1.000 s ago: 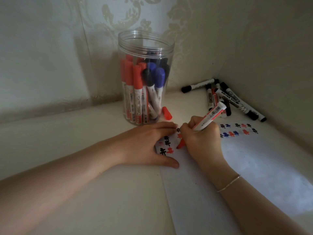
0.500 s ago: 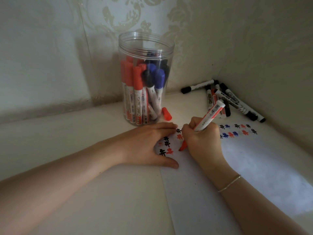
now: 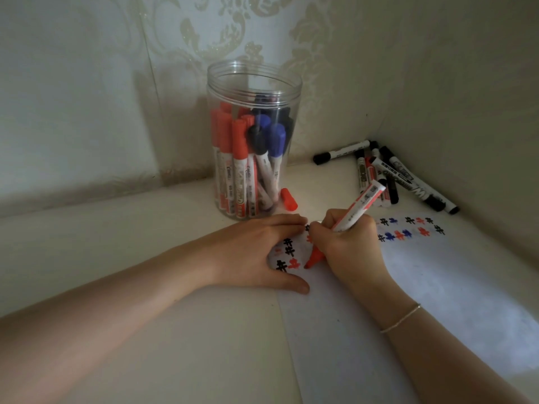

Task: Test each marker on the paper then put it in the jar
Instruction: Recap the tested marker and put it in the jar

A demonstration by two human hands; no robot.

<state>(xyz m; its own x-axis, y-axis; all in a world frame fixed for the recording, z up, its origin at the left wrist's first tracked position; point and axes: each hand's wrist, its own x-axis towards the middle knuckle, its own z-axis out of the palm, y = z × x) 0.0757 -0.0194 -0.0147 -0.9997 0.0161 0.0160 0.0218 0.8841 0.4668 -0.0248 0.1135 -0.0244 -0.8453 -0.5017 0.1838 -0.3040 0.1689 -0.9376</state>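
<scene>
My right hand (image 3: 347,246) grips an uncapped red marker (image 3: 357,208), its red tip touching the white paper (image 3: 408,301) beside a red mark. My left hand (image 3: 256,252) lies flat with fingers spread, pressing the paper's top left corner. Rows of black, red and blue test marks run along the paper's far edge. A clear plastic jar (image 3: 253,83) stands open just behind my left hand, holding several red, blue and black markers. A loose red cap (image 3: 288,199) lies at the jar's base.
A pile of several black and red markers (image 3: 388,176) lies in the far right corner against the wall. Patterned walls close in behind and on the right. The pale surface stretches to the left and toward me.
The marker in my right hand has tipped more upright and its tip has shifted slightly down the paper while drawing. My left hand has stayed in place.
</scene>
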